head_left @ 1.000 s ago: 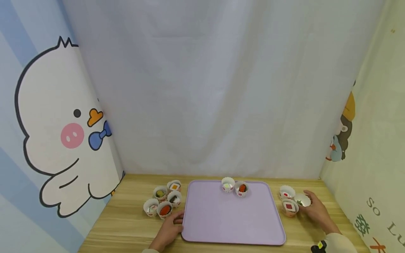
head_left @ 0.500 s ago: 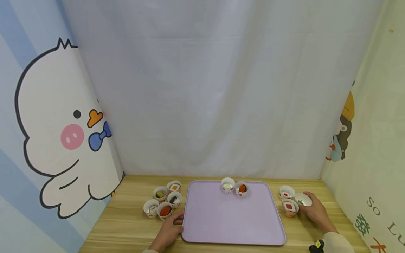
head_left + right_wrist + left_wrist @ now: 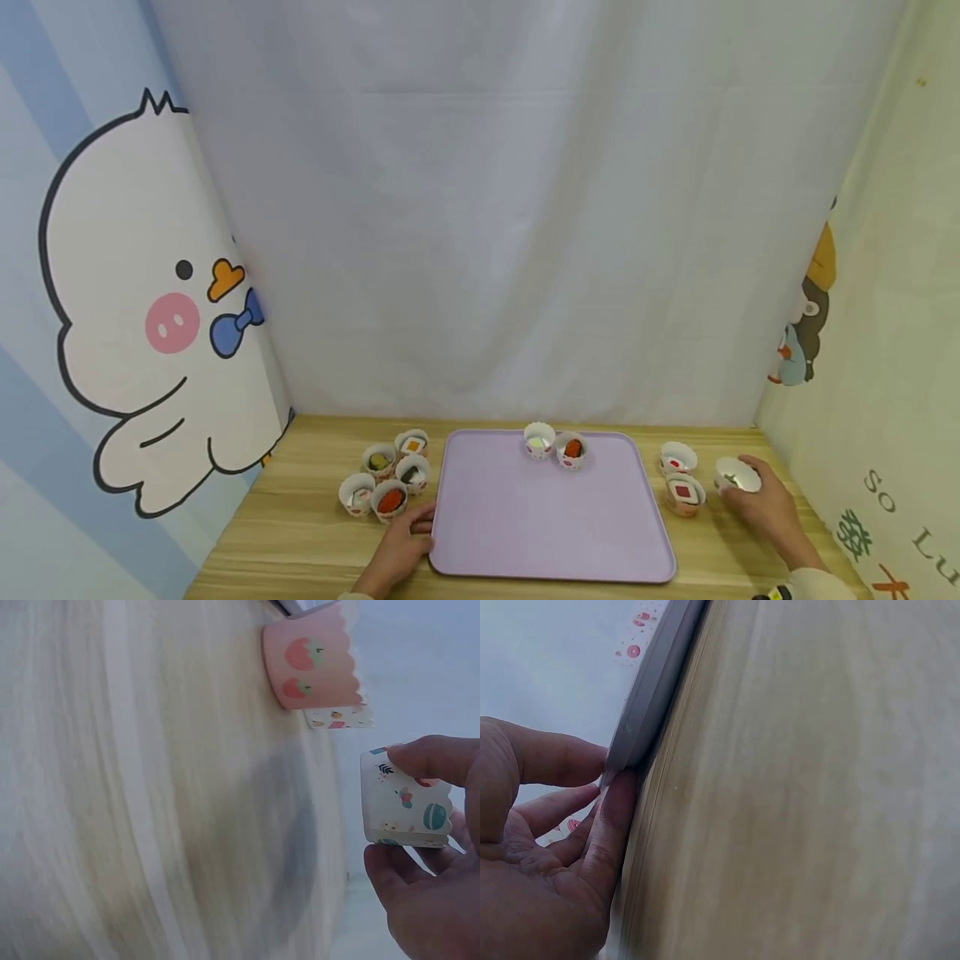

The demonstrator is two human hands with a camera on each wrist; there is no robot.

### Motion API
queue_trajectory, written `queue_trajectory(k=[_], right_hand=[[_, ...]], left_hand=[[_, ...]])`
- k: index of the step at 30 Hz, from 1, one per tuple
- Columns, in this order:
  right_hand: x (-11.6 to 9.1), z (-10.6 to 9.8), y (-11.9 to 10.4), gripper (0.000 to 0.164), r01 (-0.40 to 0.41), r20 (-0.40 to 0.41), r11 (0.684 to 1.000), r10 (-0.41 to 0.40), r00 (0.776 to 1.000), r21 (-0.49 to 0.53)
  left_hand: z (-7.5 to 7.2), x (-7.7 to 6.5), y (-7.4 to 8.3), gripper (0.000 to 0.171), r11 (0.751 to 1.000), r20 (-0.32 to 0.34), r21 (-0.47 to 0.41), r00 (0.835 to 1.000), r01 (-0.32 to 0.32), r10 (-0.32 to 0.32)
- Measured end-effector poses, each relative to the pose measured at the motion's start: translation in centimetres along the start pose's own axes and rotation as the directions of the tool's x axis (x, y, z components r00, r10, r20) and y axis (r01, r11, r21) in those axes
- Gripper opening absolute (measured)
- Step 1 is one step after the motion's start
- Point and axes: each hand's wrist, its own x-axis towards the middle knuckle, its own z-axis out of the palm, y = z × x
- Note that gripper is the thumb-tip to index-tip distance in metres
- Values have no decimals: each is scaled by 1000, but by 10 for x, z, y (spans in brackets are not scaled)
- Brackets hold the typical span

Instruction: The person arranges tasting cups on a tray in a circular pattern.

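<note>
At the left edge of the purple tray (image 3: 551,517), my left hand (image 3: 399,546) touches the rim with thumb and fingertips, as the left wrist view shows close up. To the right of the tray my right hand (image 3: 765,504) grips a white paper cupcake cup (image 3: 405,799) patterned with small prints. This cup stands a little above the table, casting a shadow; a bit of green shows inside. Beside it are a pink strawberry-print cup (image 3: 311,660) with a red-centred white square piece and a white cup (image 3: 678,458) with something red inside.
On the tray's back part sit two cups, one with a pale green-and-white piece (image 3: 538,442) and one with a red-orange piece (image 3: 573,450). Several filled cups (image 3: 390,500) cluster left of the tray. Curtains (image 3: 525,250) stand behind and at both sides.
My right hand has drawn the white cup to the right, away from the two cups beside it, and lifted it slightly. My left hand stays at the tray's edge.
</note>
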Motion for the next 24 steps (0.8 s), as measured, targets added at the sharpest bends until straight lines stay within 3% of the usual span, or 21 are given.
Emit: queue_trajectory(k=[15,24], right_hand=[[-24,-26,-17,78,113,-87,991,-119,989,-75],[-39,-29,-46,80,137,-54,991,-136,989,11]], left_hand=[[-1,0,3,62,1000,3,-6,1000,16,-16],[3,-3,6,60,1000,-8,-4,1000,-18,18]])
